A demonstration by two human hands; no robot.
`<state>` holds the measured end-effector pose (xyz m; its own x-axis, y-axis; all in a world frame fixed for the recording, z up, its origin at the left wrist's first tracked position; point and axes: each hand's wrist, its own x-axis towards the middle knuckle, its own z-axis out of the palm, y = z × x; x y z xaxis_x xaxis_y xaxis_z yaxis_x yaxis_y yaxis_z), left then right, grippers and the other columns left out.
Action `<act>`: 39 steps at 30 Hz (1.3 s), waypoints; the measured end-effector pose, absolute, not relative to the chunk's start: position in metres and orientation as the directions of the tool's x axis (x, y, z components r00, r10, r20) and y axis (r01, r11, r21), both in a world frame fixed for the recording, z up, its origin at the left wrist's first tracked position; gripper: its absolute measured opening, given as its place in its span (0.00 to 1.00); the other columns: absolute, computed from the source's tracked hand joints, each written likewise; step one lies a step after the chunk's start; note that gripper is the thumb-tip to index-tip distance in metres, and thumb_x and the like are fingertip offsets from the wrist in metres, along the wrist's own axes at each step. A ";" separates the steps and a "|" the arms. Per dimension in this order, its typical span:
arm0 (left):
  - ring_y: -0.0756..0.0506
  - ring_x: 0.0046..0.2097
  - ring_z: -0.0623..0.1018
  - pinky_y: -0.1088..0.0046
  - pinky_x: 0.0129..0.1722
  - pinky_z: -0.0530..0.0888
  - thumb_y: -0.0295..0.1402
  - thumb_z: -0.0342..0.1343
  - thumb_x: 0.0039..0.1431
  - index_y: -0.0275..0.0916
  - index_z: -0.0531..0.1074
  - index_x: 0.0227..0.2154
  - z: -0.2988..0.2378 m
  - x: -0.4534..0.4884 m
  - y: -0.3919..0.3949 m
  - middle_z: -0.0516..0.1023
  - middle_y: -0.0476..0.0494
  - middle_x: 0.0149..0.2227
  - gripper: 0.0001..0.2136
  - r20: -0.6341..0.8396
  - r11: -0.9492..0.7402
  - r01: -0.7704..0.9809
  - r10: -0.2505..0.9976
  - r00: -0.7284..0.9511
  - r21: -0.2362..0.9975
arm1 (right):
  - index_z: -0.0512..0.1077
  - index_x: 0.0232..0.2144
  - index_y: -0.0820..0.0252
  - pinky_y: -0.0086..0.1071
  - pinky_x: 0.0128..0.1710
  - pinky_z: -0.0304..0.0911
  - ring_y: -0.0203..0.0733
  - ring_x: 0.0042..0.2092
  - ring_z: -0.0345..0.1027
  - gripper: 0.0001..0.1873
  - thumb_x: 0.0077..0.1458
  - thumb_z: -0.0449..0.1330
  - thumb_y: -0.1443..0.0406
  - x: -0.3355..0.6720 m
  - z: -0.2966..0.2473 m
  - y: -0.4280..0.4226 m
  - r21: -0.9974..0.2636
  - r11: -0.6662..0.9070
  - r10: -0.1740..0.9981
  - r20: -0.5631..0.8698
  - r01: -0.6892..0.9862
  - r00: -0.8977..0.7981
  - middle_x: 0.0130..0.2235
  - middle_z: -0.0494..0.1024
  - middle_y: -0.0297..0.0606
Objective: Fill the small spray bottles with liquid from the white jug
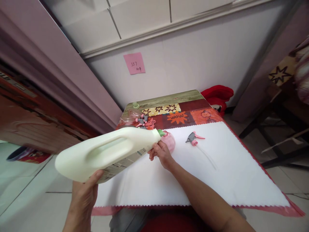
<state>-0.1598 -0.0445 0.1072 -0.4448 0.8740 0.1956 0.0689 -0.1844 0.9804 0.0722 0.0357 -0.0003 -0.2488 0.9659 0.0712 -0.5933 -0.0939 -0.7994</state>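
A large pale-green detergent jug [108,151] lies tilted on its side in the air, its green spout toward the right. Under its lower end is my left hand [88,187], gripping it with the thumb on the side. My right hand [163,154] is closed around the underside of the jug's neck. The spout meets the mouth of a round pink translucent bottle [170,141] standing on the white cloth. Whether liquid is flowing I cannot tell. To the right lies a pink and grey trigger sprayer head [193,139] with a clear dip tube.
Several more sprayer heads [142,120] and clear pink bottles [130,117] sit at the table's back left, near a green cap [135,105]. A white cloth [217,180] covers the front. A pink note [134,63] is on the wall; a dark stool [265,119] stands right.
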 end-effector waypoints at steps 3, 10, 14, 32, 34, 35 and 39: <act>0.32 0.64 0.70 0.51 0.67 0.63 0.35 0.73 0.42 0.46 0.74 0.56 0.107 -0.160 -0.044 0.76 0.44 0.59 0.34 0.202 -0.193 0.064 0.878 -0.435 0.979 | 0.68 0.35 0.60 0.32 0.22 0.68 0.37 0.23 0.71 0.26 0.55 0.63 0.43 0.072 -0.001 0.036 -0.800 -0.091 0.967 0.072 -0.592 -0.246 0.28 0.78 0.36; 0.32 0.64 0.70 0.50 0.67 0.62 0.34 0.73 0.42 0.46 0.74 0.56 0.106 -0.160 -0.045 0.76 0.44 0.60 0.34 0.200 -0.195 0.057 0.876 -0.440 0.979 | 0.68 0.36 0.60 0.32 0.22 0.68 0.38 0.23 0.72 0.27 0.54 0.63 0.42 0.072 0.000 0.035 -0.797 -0.100 0.966 0.065 -0.595 -0.250 0.28 0.78 0.36; 0.32 0.64 0.69 0.50 0.67 0.62 0.34 0.73 0.42 0.47 0.75 0.55 0.108 -0.158 -0.046 0.75 0.44 0.60 0.33 0.203 -0.197 0.060 0.875 -0.440 0.979 | 0.68 0.36 0.60 0.32 0.22 0.68 0.37 0.23 0.72 0.26 0.55 0.63 0.43 0.072 0.000 0.035 -0.798 -0.098 0.965 0.070 -0.595 -0.253 0.28 0.78 0.35; 0.33 0.64 0.70 0.53 0.66 0.63 0.34 0.74 0.42 0.45 0.74 0.56 0.106 -0.162 -0.045 0.74 0.44 0.61 0.34 0.197 -0.203 0.033 0.878 -0.436 0.979 | 0.68 0.35 0.61 0.30 0.21 0.67 0.36 0.22 0.72 0.27 0.54 0.63 0.43 0.070 -0.005 0.037 -0.787 -0.088 0.966 0.082 -0.610 -0.246 0.28 0.78 0.35; 0.33 0.64 0.69 0.52 0.67 0.63 0.34 0.74 0.42 0.46 0.74 0.56 0.107 -0.161 -0.045 0.74 0.44 0.61 0.34 0.203 -0.210 0.034 0.876 -0.437 0.977 | 0.68 0.35 0.61 0.30 0.21 0.67 0.37 0.22 0.72 0.28 0.53 0.64 0.42 0.070 -0.003 0.037 -0.786 -0.094 0.966 0.076 -0.611 -0.246 0.28 0.78 0.35; 0.33 0.64 0.69 0.52 0.67 0.62 0.33 0.74 0.42 0.46 0.74 0.57 0.107 -0.160 -0.045 0.74 0.44 0.61 0.35 0.205 -0.212 0.033 0.876 -0.437 0.977 | 0.68 0.35 0.61 0.30 0.21 0.67 0.37 0.22 0.72 0.28 0.53 0.64 0.42 0.071 -0.003 0.036 -0.785 -0.095 0.967 0.074 -0.612 -0.245 0.27 0.78 0.35; 0.34 0.64 0.70 0.53 0.67 0.63 0.33 0.74 0.42 0.46 0.73 0.57 0.107 -0.160 -0.044 0.74 0.44 0.61 0.35 0.197 -0.206 0.025 0.882 -0.429 0.978 | 0.68 0.35 0.61 0.30 0.21 0.67 0.36 0.22 0.72 0.29 0.52 0.64 0.41 0.071 -0.002 0.037 -0.783 -0.096 0.967 0.074 -0.614 -0.245 0.27 0.78 0.35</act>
<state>-0.1603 -0.0441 0.1067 -0.4288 0.8817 0.1970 0.0248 -0.2065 0.9781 0.0707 0.0366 -0.0021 -0.2453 0.9666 0.0736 -0.6141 -0.0962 -0.7834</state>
